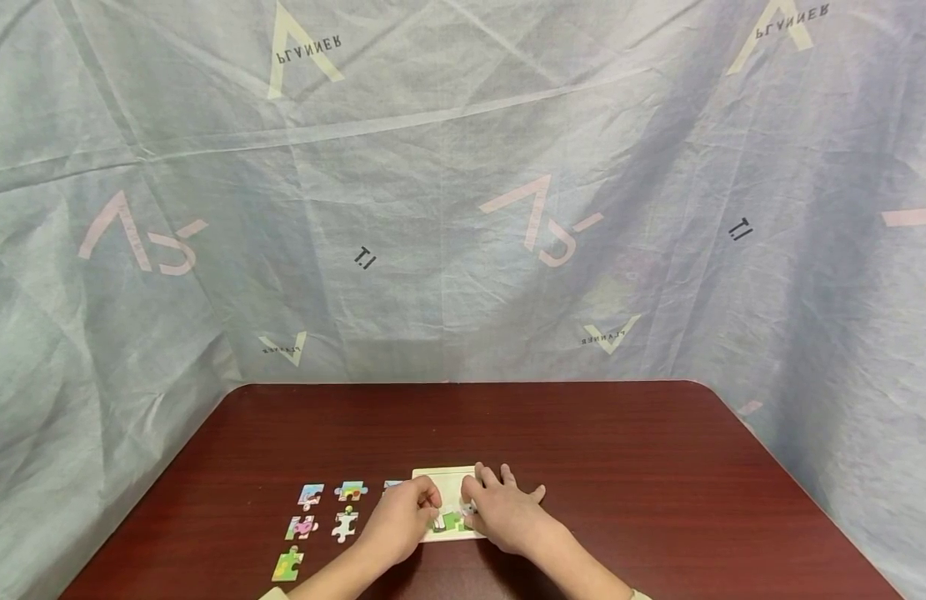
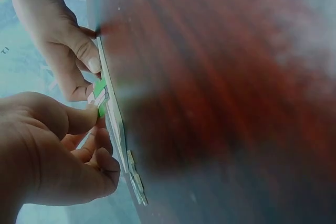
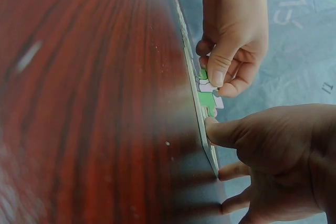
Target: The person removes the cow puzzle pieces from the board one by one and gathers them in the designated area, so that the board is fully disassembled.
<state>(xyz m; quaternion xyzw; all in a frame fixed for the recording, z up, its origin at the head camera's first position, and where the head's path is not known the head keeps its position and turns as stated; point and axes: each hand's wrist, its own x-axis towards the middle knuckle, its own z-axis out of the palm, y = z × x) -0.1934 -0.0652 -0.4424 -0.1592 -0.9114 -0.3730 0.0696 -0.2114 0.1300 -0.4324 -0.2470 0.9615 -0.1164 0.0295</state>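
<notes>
My left hand pinches a green-and-white jigsaw puzzle piece between thumb and fingers, low over the pale puzzle tray. On the tray's right side rests my right hand, its thumb at the near part and its outer fingers spread past the right edge. In the right wrist view, that thumb presses at the rim, close to the green and pink pieces. The hands hide much of the tray's lower half.
Loose jigsaw pieces lie left of the tray, among them a green one, a pink one and a white one. Another piece is partly behind my left hand. A grey printed cloth hangs behind the dark red table.
</notes>
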